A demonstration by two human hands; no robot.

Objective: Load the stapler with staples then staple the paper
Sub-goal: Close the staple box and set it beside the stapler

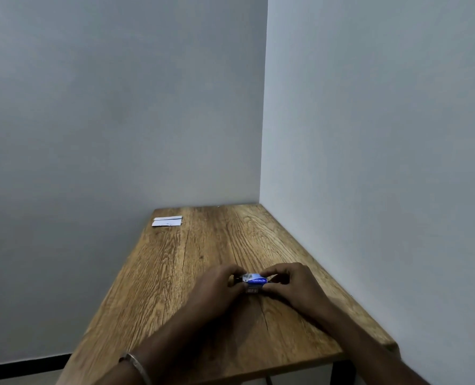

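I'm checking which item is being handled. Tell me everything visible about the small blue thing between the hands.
The blue item is small and boxy, with a glossy blue and white printed top and pale markings on its near side. It sits low over the wooden table, pinched between the left hand and right hand. Its ends are hidden.

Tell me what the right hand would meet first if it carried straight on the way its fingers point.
The right hand points left across the table, fingers already on the small blue object held between both hands. Past it, the left hand likely comes next; depth is unclear.
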